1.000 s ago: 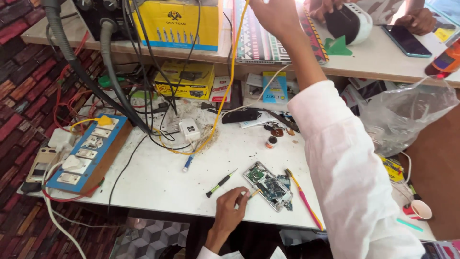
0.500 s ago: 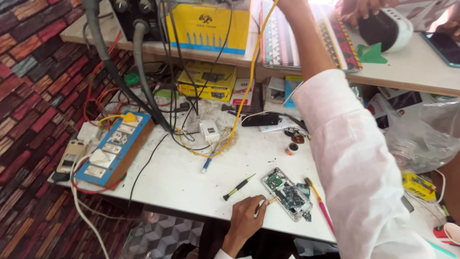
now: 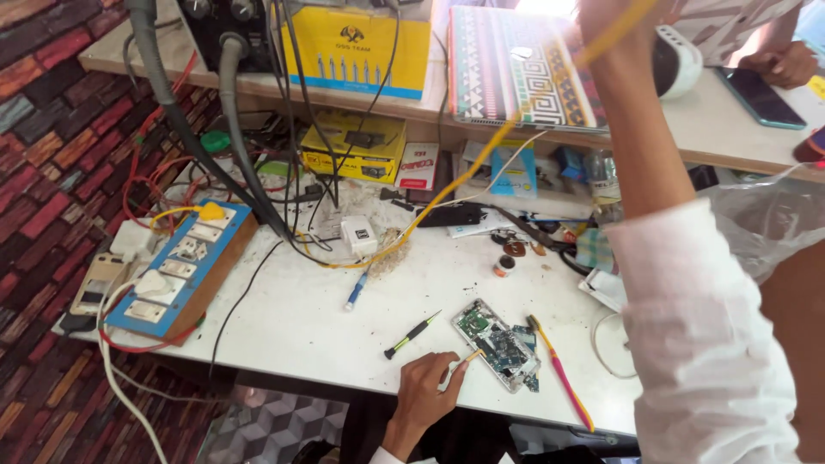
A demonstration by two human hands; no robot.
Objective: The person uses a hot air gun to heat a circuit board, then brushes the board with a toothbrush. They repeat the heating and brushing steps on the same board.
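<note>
Near the table's (image 3: 284, 326) front edge, the left hand (image 3: 425, 397) pinches a thin tool against the opened phone (image 3: 500, 345), lying diagonally. A screwdriver (image 3: 411, 335) lies beside. Right hand's grip: cannot tell.

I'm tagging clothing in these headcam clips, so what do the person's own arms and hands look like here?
Both hands are bare: no gloves. The right arm wears a loose white sleeve pushed up past the wrist, leaving the forearm uncovered; the right hand is partly cut off by the top edge. The left hand shows a sliver of white cuff at the bottom edge. No rings or watch are visible.
</note>
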